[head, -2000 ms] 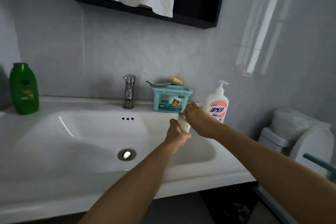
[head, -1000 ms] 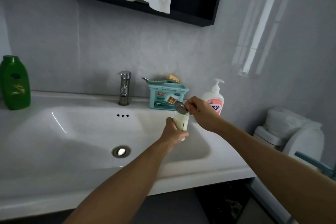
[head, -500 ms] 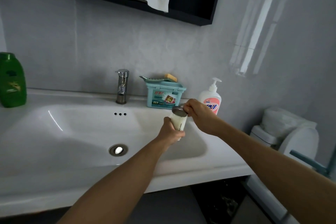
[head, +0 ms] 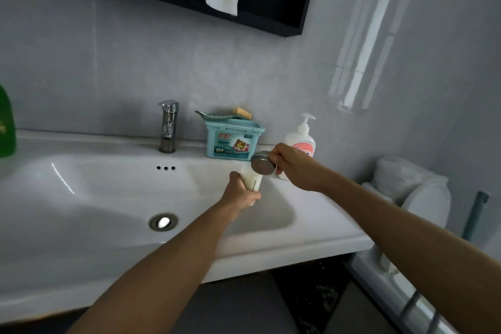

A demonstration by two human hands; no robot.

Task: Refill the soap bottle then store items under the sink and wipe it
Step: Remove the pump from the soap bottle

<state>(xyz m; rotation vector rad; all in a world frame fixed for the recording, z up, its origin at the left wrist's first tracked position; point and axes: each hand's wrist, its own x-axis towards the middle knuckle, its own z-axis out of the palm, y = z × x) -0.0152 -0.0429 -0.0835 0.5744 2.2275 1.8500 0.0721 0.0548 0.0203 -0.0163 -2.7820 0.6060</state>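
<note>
Here, left grip (head: pixel 240 192) is clasping the uncapped bottle (head: pixel 252 178), right grip (head: pixel 292 165) pinching its cap (head: pixel 262 166); refilling is starting, pouring likely next

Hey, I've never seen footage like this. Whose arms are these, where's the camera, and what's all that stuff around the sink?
No machine here: a person wears a wide-angle camera on the head, looking down at their own bare hands. The left hand grips a small white bottle above the sink. The right hand pinches a round metal cap, tilted, at the bottle's top. On the ledge behind stand a faucet, a teal box with a soap dish and brush on it, and a pump bottle. A green bottle sits far left.
</note>
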